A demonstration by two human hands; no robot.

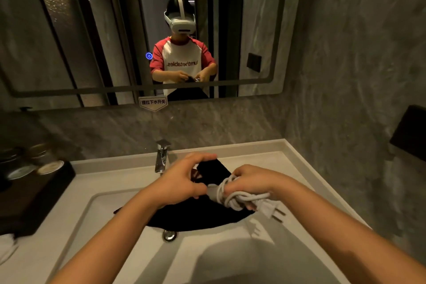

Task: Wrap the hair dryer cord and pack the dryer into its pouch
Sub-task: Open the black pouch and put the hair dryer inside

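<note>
hair dryer (213,192), only a grey part of it showing, is held above the sink (96,210), in front of the faucet (162,157). its white cord (232,193) is already looped around it, the plug (274,211) sticking out toward the sink's right edge. the right hand (251,185) is closed around the coiled bundle. the left hand (182,178) has its fingers curled on the black pouch (200,212), which hangs down over the sink basin. judging by this, wrapping looks finished and packing is in hand. next, the pouch mouth needs spreading so the bundle slides in, plug tucked to avoid snagging.
</note>
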